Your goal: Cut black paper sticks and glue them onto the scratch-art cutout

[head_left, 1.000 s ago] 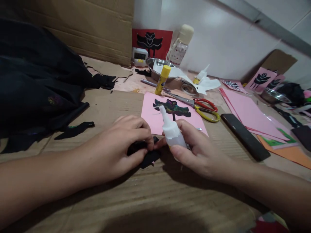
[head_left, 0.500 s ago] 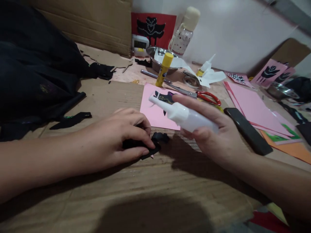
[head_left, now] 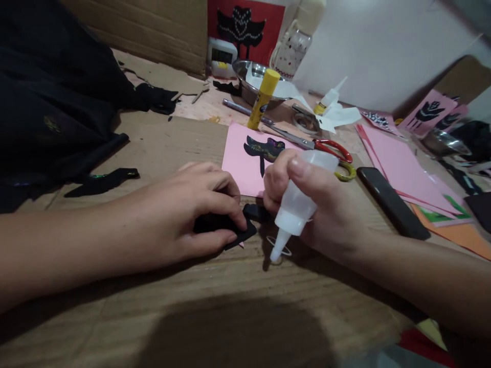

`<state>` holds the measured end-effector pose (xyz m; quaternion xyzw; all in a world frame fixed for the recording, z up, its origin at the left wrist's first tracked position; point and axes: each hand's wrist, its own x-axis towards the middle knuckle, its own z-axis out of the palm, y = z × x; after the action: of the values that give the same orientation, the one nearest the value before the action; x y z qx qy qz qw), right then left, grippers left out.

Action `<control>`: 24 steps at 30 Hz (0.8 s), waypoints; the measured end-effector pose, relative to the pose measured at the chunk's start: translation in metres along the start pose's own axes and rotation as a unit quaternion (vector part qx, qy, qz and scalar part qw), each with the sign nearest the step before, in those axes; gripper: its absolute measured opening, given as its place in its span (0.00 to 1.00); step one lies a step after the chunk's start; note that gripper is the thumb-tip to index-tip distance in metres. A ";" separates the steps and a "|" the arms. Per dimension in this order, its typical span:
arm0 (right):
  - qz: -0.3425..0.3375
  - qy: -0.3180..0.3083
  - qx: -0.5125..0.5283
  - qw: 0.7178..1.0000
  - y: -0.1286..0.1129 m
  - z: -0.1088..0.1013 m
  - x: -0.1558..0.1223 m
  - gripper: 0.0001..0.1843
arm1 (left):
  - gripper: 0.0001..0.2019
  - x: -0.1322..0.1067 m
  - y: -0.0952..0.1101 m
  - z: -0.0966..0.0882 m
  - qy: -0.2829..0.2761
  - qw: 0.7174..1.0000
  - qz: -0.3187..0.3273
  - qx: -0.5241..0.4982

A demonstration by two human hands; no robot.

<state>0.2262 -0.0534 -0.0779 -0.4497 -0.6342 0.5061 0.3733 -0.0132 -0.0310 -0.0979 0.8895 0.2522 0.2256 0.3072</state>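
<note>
My left hand (head_left: 192, 214) presses down on a small black paper cut-out (head_left: 233, 227) lying on the brown cardboard sheet (head_left: 245, 291); its fingers are curled over the piece. My right hand (head_left: 326, 209) is wrapped round a white squeeze glue bottle (head_left: 295, 207), held upside down with its nozzle tip touching the cardboard just right of the cut-out. Behind the hands lies a pink card (head_left: 240, 158) with a dark flower shape (head_left: 264, 149) stuck on it.
A yellow glue stick (head_left: 263, 98), red and yellow scissors (head_left: 330, 153), a metal bowl (head_left: 249, 82), a second small glue bottle (head_left: 330, 97) and a black phone (head_left: 393, 202) lie beyond. Pink sheets (head_left: 399, 168) are at right, black cloth (head_left: 49, 102) at left.
My right hand has turned the glue bottle from nozzle-up, through sideways, to nozzle-down on the cardboard. My left hand has stayed on the black cut-out. The view has tilted down slightly.
</note>
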 end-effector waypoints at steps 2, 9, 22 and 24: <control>-0.034 -0.013 0.075 0.996 0.006 0.001 0.005 0.25 | 0.08 0.000 0.001 -0.001 -0.008 1.000 0.002 0.012; -0.061 -0.022 0.089 0.994 0.019 -0.006 0.004 0.29 | 0.09 -0.002 -0.001 0.002 -0.006 0.999 0.022 0.042; -0.252 0.052 -0.038 0.965 0.002 -0.029 -0.009 0.18 | 0.08 -0.004 0.006 0.002 0.114 0.993 -0.005 0.023; -0.338 -0.012 -0.131 0.932 0.002 -0.032 -0.013 0.18 | 0.10 -0.004 0.004 0.001 0.171 0.984 0.001 0.055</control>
<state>0.2608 -0.0558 -0.0737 -0.2472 -0.8137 0.2679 0.4527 -0.0147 -0.0369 -0.0968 0.8534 0.3122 0.3606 0.2101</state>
